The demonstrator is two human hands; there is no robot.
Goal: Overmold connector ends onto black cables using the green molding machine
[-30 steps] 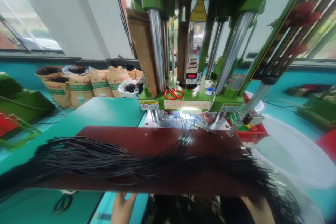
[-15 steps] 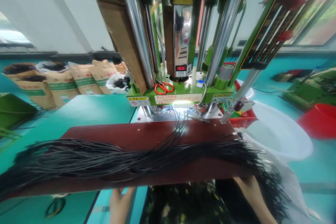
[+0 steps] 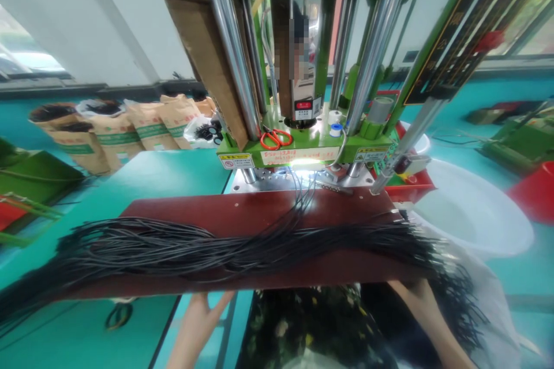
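Many black wires (image 3: 173, 248) are lying in a long pile across the brown surface (image 3: 182, 207), and the pile is going past its left and right ends. A few wires are running from the pile to the green machine (image 3: 242, 153), where a bright light (image 3: 309, 163) is shining. The left hand (image 3: 202, 316) and the right hand (image 3: 415, 298) are reaching the near edge of the surface. Each thumb is spreading away from the fingers, but the surface is hiding the tips, so I cannot tell if the hands are holding it. Red scissors (image 3: 277, 137) are lying on the machine. Paper bags (image 3: 115, 138) are standing back on the left, and a white tub (image 3: 480, 202) is sitting on the right.
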